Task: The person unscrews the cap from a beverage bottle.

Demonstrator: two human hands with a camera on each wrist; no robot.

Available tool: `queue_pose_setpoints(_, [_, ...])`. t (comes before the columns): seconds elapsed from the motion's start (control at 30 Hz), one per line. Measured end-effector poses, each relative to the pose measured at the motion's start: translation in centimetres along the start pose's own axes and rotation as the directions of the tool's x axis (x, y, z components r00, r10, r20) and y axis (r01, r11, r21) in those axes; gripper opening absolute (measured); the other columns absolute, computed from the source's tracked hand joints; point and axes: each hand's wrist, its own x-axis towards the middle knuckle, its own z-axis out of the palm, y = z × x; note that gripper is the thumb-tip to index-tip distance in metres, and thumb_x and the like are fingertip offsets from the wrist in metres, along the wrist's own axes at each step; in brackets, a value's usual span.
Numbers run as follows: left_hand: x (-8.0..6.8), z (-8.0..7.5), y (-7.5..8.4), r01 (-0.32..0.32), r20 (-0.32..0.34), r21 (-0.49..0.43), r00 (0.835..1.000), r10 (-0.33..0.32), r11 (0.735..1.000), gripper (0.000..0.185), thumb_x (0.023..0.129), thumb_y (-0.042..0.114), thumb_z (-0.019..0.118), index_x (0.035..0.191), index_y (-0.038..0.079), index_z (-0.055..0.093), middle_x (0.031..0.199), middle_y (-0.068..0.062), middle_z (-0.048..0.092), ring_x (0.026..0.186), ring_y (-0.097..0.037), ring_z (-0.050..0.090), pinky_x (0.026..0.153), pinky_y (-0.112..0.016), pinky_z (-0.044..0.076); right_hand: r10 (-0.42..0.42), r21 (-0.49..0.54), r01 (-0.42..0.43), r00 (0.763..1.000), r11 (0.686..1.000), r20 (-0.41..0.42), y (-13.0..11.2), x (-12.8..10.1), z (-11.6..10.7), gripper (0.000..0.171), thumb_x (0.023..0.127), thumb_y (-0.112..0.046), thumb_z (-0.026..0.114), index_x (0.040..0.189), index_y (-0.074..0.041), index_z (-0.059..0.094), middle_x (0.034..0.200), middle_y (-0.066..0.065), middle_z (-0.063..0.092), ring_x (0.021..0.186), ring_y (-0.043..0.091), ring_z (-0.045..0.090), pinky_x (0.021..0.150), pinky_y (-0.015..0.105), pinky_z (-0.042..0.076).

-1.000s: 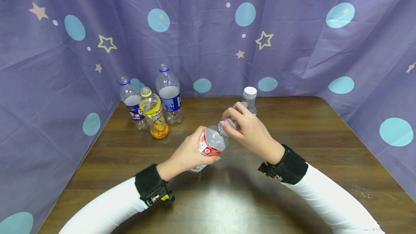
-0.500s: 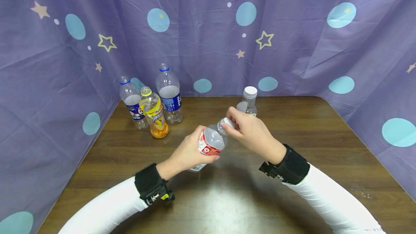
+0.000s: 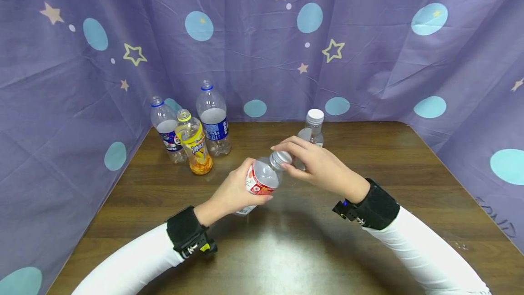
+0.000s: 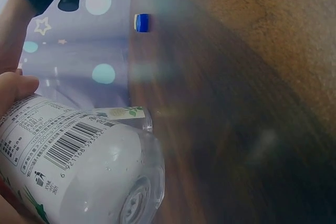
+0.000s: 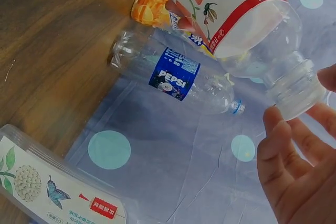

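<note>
Left hand point(image 3: 235, 190) wrapped snugly round the red-and-white-labelled bottle point(image 3: 262, 188), right hand point(image 3: 320, 166) pinching lightly at its neck point(image 3: 280, 159) with curled fingertips, and here at mid-table that tilt towards one o'clock seems meant to bring the neck within easy reach while the left braces the body! Out at ten o'clock from it, the yellow-labelled bottle point(image 3: 197, 147) stands bunched with two Pepsi bottles point(image 3: 215, 126), presumably kept clear of the hands, and the white-capped bottle point(image 3: 314, 124) waits upright between one and two, just beyond the right hand.
</note>
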Motion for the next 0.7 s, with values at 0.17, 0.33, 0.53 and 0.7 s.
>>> queue_pose_setpoints(0.17, [0.1, 0.0, -0.1, -0.010, 0.005, -0.004, 1.000, 0.010, 1.000, 0.071, 0.064, 0.030, 0.089, 0.120, 0.017, 0.048, 0.099, 0.005, 0.065, 0.083, -0.008, 0.063, 0.074, -0.027, 0.052, -0.024, 0.028, 0.025, 0.999, 0.999, -0.021, 0.1, -0.1, 0.2, 0.034, 0.091, -0.024, 0.065, 0.124, -0.015, 0.060, 0.122, -0.005, 0.060, 0.079, 0.003, 0.050, 0.061, 0.019, 0.043])
queue_pose_setpoints(0.33, [0.1, 0.1, 0.2, -0.020, 0.020, -0.021, 1.000, 0.021, 1.000, 0.072, 0.064, 0.030, 0.089, 0.121, 0.018, 0.048, 0.100, 0.006, 0.065, 0.085, -0.007, 0.063, 0.075, -0.027, 0.052, 0.030, 0.034, -0.026, 0.992, 0.999, -0.119, -0.2, 0.0, 0.7, 0.025, 0.091, -0.031, 0.066, 0.113, -0.019, 0.066, 0.115, -0.004, 0.059, 0.069, 0.002, 0.047, 0.056, 0.020, 0.043])
queue_pose_setpoints(0.53, [0.1, 0.3, 0.8, -0.038, 0.020, -0.033, 0.999, 0.038, 0.999, 0.072, 0.063, 0.029, 0.089, 0.121, 0.018, 0.048, 0.098, 0.006, 0.065, 0.084, -0.008, 0.063, 0.074, -0.027, 0.052, 0.086, 0.019, -0.084, 0.979, 0.996, -0.187, -0.6, 0.1, 0.9, 0.018, 0.090, -0.031, 0.067, 0.104, -0.019, 0.068, 0.106, -0.001, 0.055, 0.066, 0.009, 0.049, 0.054, 0.023, 0.043])
queue_pose_setpoints(0.7, [0.0, 0.2, 0.9, -0.031, 0.022, -0.046, 0.999, 0.032, 0.998, 0.070, 0.064, 0.028, 0.089, 0.121, 0.018, 0.048, 0.098, 0.006, 0.065, 0.084, -0.008, 0.063, 0.074, -0.028, 0.053, 0.204, 0.005, -0.206, 0.967, 0.979, -0.151, -0.8, 0.1, 0.8, 0.031, 0.085, -0.034, 0.071, 0.105, -0.014, 0.057, 0.087, -0.004, 0.054, 0.073, 0.007, 0.050, 0.058, 0.025, 0.044])
